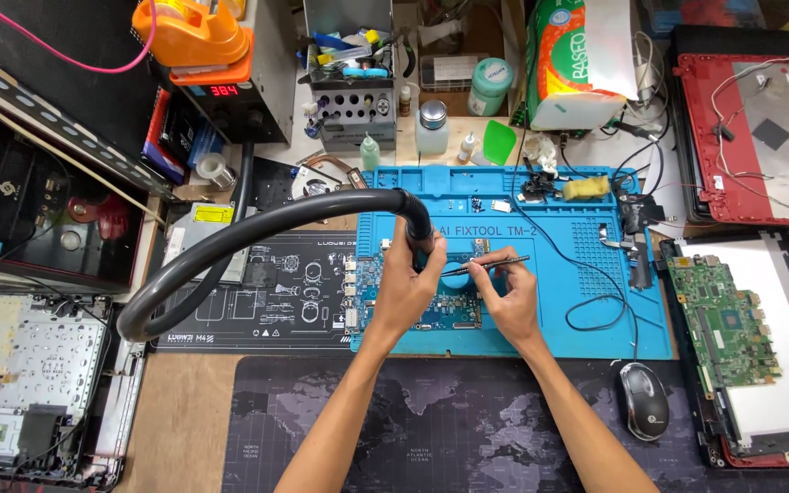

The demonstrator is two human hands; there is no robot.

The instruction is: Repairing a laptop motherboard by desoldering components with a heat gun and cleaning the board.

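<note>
My left hand [405,290] grips the nozzle end of a thick black hose [257,228], held upright over a circuit board [385,297]. The board lies on a blue work mat [577,310]. My right hand [509,297] pinches thin tweezers [486,265], their tips pointing left toward the nozzle, above the board. A round blue object under the hands is partly hidden.
A hot-air station with a red display [224,91] stands at the back left. Bottles and a tool holder [351,100] line the back. A red laptop shell [751,137], a green board [723,319] and a mouse [643,400] are at the right. A dismantled laptop [20,383] lies left.
</note>
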